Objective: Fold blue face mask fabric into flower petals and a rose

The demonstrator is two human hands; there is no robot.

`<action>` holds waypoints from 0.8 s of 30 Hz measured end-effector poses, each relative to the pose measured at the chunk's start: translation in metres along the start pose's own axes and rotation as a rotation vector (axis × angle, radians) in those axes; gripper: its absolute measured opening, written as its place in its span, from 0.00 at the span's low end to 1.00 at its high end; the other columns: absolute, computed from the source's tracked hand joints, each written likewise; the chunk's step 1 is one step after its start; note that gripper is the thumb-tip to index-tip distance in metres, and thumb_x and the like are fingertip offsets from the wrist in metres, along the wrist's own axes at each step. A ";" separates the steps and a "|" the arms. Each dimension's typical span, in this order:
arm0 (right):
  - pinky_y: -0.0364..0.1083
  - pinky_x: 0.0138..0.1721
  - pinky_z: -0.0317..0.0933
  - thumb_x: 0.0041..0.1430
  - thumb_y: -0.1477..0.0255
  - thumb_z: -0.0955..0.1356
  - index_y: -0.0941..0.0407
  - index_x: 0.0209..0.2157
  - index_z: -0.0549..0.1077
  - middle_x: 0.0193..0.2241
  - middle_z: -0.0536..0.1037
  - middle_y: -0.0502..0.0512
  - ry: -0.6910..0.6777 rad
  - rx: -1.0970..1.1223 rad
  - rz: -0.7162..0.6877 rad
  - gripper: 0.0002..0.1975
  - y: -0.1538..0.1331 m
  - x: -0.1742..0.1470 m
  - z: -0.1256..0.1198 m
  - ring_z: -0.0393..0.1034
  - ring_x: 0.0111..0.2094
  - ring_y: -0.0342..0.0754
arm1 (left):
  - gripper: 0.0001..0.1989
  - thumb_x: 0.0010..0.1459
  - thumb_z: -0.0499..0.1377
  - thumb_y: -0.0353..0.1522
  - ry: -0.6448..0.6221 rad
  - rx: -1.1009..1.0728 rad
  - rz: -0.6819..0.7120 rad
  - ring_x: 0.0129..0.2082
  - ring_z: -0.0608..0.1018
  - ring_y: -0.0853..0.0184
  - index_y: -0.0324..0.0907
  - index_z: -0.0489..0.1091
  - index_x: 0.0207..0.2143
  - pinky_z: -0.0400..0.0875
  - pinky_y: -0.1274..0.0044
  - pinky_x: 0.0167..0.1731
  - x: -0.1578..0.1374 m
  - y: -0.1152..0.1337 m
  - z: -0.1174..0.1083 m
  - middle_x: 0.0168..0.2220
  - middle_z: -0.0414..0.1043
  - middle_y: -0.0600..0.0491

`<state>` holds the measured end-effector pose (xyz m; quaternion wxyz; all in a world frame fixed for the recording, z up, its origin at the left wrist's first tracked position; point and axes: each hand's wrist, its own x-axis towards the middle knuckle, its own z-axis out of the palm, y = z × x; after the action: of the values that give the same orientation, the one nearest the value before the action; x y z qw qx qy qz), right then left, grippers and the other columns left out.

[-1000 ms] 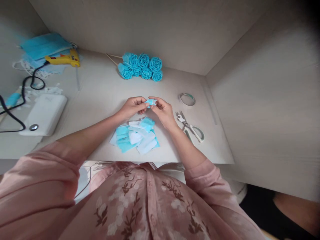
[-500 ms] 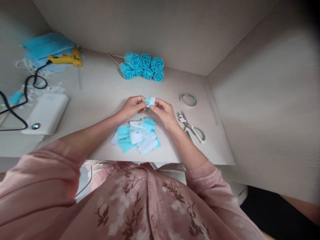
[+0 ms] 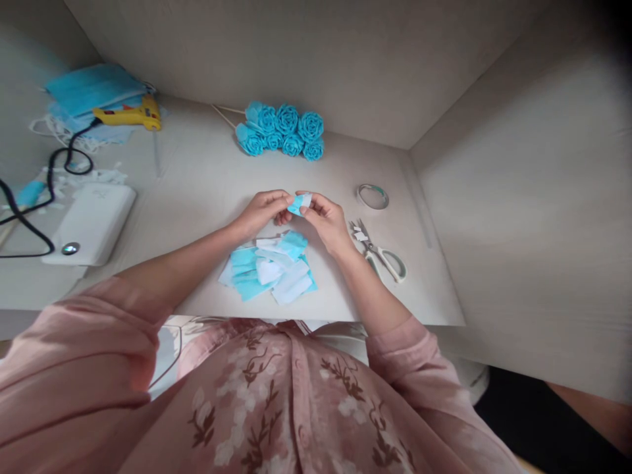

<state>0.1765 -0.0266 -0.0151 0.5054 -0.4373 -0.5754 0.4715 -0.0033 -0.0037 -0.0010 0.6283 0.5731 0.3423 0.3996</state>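
Observation:
Between my two hands is a small piece of blue and white mask fabric [image 3: 299,203], pinched at both ends above the table. My left hand [image 3: 266,209] is closed on its left end, thumb on top. On the right end, my right hand [image 3: 324,220] pinches it between thumb and fingers. Just below my hands lies a loose pile of cut blue and white fabric pieces [image 3: 271,266]. Beside my right forearm rest scissors [image 3: 380,253] with pale handles, white scraps lying on their blades.
Several blue fabric roses [image 3: 286,128], some with sticks, lie at the back. A tape roll [image 3: 372,197] is at the right. On the left are a yellow glue gun [image 3: 131,115], blue face masks [image 3: 93,89], a white power bank [image 3: 91,224], and a black cable [image 3: 51,178].
The fabric piece has shifted slightly to the right and turned a little between my fingers. Both hands still hold it, and the things on the table stay put.

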 end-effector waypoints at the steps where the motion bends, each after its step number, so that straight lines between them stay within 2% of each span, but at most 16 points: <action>1: 0.50 0.51 0.68 0.50 0.51 0.75 0.54 0.47 0.77 0.39 0.81 0.53 -0.002 -0.003 0.002 0.27 0.000 0.000 0.000 0.75 0.41 0.48 | 0.22 0.50 0.67 0.48 0.005 0.017 -0.002 0.22 0.71 0.73 0.38 0.70 0.28 0.66 0.79 0.26 0.000 0.000 0.000 0.24 0.71 0.54; 4: 0.48 0.48 0.68 0.50 0.51 0.75 0.54 0.46 0.78 0.38 0.81 0.52 -0.011 0.004 0.005 0.27 -0.001 0.000 0.002 0.74 0.39 0.47 | 0.22 0.44 0.71 0.47 0.012 0.050 -0.002 0.22 0.70 0.75 0.39 0.70 0.28 0.65 0.80 0.26 0.001 0.000 0.001 0.23 0.70 0.56; 9: 0.45 0.43 0.67 0.54 0.55 0.74 0.54 0.44 0.79 0.34 0.80 0.50 0.022 0.013 0.023 0.21 -0.007 -0.002 0.002 0.72 0.35 0.44 | 0.19 0.47 0.69 0.45 0.005 0.055 -0.002 0.21 0.70 0.75 0.39 0.69 0.27 0.65 0.81 0.26 0.001 0.000 0.001 0.22 0.69 0.57; 13: 0.45 0.40 0.66 0.52 0.56 0.74 0.54 0.40 0.79 0.33 0.80 0.50 0.062 -0.054 -0.008 0.19 -0.008 -0.003 0.001 0.71 0.33 0.44 | 0.18 0.46 0.69 0.43 -0.019 0.068 -0.003 0.20 0.69 0.75 0.39 0.68 0.26 0.64 0.81 0.24 0.000 0.000 0.002 0.20 0.67 0.58; 19: 0.46 0.41 0.65 0.54 0.59 0.73 0.55 0.33 0.77 0.31 0.79 0.50 0.120 -0.168 -0.077 0.13 -0.008 -0.002 0.001 0.70 0.33 0.44 | 0.15 0.46 0.68 0.40 -0.034 0.078 -0.022 0.20 0.69 0.75 0.39 0.69 0.25 0.62 0.82 0.23 -0.001 0.002 0.004 0.18 0.66 0.58; 24: 0.47 0.46 0.66 0.56 0.54 0.71 0.53 0.38 0.79 0.35 0.81 0.51 0.122 -0.082 -0.037 0.17 -0.014 -0.003 -0.002 0.72 0.38 0.46 | 0.15 0.46 0.68 0.40 -0.009 0.068 -0.006 0.20 0.70 0.75 0.39 0.69 0.25 0.63 0.82 0.23 -0.001 0.001 0.002 0.19 0.67 0.58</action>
<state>0.1780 -0.0318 -0.0021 0.5301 -0.4748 -0.5702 0.4105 -0.0015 -0.0052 0.0001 0.6114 0.5948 0.3545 0.3831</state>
